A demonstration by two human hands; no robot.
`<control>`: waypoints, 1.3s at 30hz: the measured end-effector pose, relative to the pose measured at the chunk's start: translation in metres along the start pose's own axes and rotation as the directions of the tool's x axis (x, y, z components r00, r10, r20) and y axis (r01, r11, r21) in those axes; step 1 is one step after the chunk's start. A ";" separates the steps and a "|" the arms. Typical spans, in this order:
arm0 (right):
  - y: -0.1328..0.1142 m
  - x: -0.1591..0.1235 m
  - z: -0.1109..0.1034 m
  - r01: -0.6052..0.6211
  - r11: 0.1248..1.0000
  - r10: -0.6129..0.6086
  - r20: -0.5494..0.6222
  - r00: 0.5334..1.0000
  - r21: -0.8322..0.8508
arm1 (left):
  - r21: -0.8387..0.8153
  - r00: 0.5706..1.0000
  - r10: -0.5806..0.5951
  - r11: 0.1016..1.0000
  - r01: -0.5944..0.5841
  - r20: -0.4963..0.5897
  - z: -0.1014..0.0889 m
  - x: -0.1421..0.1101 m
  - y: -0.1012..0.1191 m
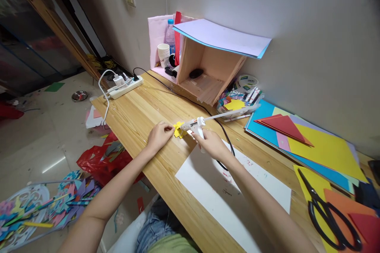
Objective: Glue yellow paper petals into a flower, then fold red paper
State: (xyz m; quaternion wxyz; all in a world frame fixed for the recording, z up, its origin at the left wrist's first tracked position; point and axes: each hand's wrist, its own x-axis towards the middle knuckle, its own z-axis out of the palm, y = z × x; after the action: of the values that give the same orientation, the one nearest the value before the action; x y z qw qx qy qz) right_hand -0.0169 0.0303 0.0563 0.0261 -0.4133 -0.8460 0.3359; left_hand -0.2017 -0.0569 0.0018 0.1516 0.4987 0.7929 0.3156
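Note:
A white hot glue gun (199,125) is gripped in my right hand (212,144), with a long glue stick jutting out of its back. Its nozzle points left, right at a small yellow paper flower (179,130) above the wooden table. My left hand (160,136) pinches the flower's left edge between thumb and fingertips. The gun's black cord (221,126) runs behind my right hand and across the table. Below my right forearm lies a white sheet (204,182) with reddish marks.
A power strip (126,87) sits at the table's far left corner. Behind stands an open wooden box (204,63), beside a basket of craft supplies (237,104). Coloured paper (323,148) and black scissors (326,213) lie at right. A red plastic bag (101,162) is on the floor.

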 end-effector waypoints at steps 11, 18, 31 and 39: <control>-0.011 0.007 -0.014 0.010 1.000 -0.011 0.030 0.999 0.012 | 0.067 0.999 0.033 0.997 -0.033 -0.001 -0.003 -0.002 0.007; -0.008 0.006 -0.015 -0.021 0.999 0.018 0.068 0.998 0.039 | 0.094 0.998 0.059 0.994 -0.059 -0.006 -0.003 -0.001 0.010; 0.011 0.005 -0.013 -0.075 0.947 0.044 0.108 0.993 0.311 | 0.197 0.994 -0.075 0.979 0.059 0.075 -0.005 0.019 0.011; 0.020 0.005 -0.009 -0.111 0.883 0.056 0.132 0.990 0.456 | 0.218 0.973 -0.175 0.966 0.140 0.150 -0.005 0.033 0.012</control>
State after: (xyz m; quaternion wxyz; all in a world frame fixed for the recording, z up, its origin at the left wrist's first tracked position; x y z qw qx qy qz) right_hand -0.0043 0.0476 0.0505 0.0605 -0.4111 -0.7232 0.5516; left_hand -0.2117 -0.0259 0.0159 0.1900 0.4716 0.8430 0.1755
